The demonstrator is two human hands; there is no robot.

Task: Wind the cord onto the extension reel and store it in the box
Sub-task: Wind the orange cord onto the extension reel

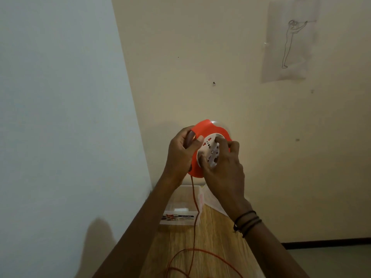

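I hold a round orange extension reel [204, 128] with a white socket face [209, 152] up in front of the wall. My left hand [180, 155] grips its left rim. My right hand [224, 167] has its fingers on the white socket disc. An orange cord [194, 201] hangs from the bottom of the reel and lies in loose loops on the wooden table [216, 237]. A clear plastic box [180, 205] with a printed label stands open on the table below the reel, against the wall.
A clear plastic sheet or lid [214, 199] leans beside the box on its right. White wall on the left, cream wall ahead with a line drawing [289, 43] taped to it. The table's right edge drops to a dark floor.
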